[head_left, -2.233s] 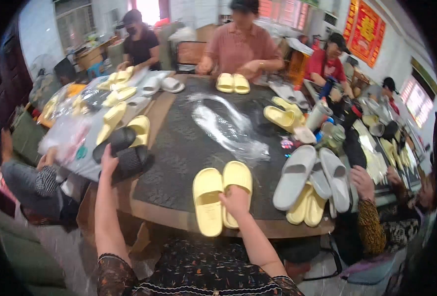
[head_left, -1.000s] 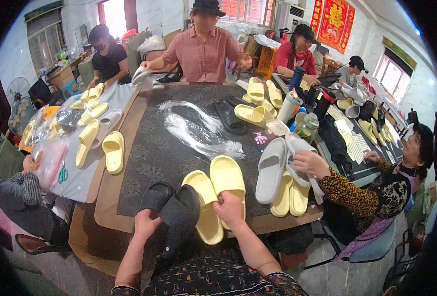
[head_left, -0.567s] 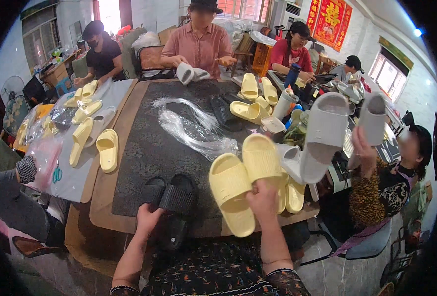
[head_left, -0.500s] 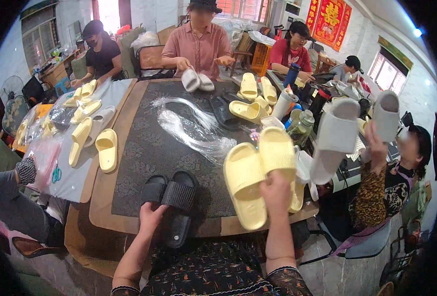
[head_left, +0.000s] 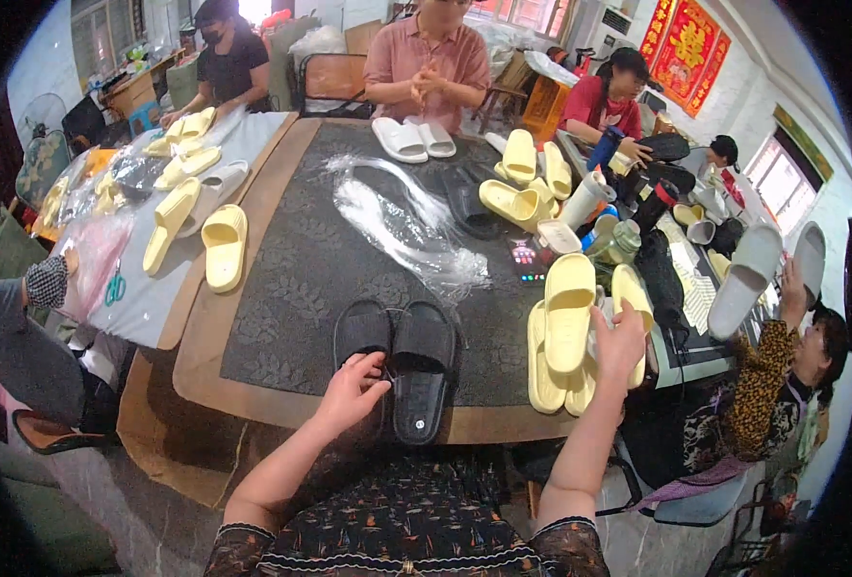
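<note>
A pair of black slippers lies side by side at the table's near edge, before me. My left hand is over the left slipper, thumb and forefinger pinched on what looks like a thin clear strand, part of which loops between the two slippers. At the right, pale yellow slippers lie stacked near the table edge. Among them is my right hand, fingers apart and gripping nothing, beside another yellow slipper. Whether its fingers touch a slipper is hard to tell.
Clear strands lie bundled mid-table. Across from me, a person stands behind white slippers. More yellow slippers, a green-tinted jar and a phone sit right. A co-worker there holds grey slippers. Scissors lie left.
My right hand has let go of the yellow pair, now stacked at the right. The black pair lies flat, my left hand shifted onto its strand. The person opposite has put down the white slippers.
</note>
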Demonstrator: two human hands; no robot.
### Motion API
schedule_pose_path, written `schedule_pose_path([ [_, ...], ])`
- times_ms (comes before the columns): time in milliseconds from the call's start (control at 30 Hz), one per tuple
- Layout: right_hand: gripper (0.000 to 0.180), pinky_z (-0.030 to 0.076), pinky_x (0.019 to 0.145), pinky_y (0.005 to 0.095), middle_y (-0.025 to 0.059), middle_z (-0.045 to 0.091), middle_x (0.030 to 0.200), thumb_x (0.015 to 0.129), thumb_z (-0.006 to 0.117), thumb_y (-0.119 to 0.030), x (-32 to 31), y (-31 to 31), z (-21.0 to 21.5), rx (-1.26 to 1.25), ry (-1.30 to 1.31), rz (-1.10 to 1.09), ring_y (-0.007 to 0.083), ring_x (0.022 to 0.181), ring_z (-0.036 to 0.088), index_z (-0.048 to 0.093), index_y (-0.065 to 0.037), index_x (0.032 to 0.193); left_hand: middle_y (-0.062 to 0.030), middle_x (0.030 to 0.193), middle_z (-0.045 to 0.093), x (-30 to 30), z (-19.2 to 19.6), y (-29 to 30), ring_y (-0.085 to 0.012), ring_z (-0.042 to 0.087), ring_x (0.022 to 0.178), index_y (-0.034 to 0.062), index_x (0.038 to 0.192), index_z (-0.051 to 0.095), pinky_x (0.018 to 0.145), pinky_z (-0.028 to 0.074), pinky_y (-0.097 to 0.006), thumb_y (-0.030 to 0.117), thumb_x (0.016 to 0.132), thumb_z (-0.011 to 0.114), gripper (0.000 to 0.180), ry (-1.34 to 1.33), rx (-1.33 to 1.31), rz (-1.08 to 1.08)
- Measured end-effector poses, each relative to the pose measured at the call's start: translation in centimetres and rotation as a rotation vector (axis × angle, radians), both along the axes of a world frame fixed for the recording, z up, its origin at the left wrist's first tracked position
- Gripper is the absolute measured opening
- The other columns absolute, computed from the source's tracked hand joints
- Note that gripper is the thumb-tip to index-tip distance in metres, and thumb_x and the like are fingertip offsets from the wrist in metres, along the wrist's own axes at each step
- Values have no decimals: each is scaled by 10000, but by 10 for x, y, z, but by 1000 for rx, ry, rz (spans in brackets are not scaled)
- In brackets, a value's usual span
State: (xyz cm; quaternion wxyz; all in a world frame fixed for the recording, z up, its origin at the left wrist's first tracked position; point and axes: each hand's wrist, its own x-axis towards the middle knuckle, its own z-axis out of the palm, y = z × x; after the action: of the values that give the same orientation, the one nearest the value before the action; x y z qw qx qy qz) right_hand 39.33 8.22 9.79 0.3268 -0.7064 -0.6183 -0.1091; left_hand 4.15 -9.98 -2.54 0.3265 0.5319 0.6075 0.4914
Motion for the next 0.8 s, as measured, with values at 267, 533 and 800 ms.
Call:
schedule_pose_path([
  [267,155,499,610,308,45,665,769,799,740,-142,-123,-76,-38,-156,412,927,178,639,616,722,-92,944,-64,1016,580,-16,33,-2,-286,536,975,134,1068,680,860,471,-387,54,729,703,349,782,300,-4],
  [533,108,480,547,306,55,638,754,837,699,-156,-187,-97,-107,-172,452,1133,188,572,592,700,-85,919,-85,1221,551,-11,14,0,-308,473,1184,136,950,717,967,419,-404,119,723,626,246,1033,368,-143],
  [800,137,505,624,303,111,669,872,867,672,-116,-212,-94,-103,-22,784,1150,224,745,653,688,-36,977,-67,843,639,-15,31,34,-300,579,866,52,849,621,825,441,-401,34,806,652,56,476,501,118],
])
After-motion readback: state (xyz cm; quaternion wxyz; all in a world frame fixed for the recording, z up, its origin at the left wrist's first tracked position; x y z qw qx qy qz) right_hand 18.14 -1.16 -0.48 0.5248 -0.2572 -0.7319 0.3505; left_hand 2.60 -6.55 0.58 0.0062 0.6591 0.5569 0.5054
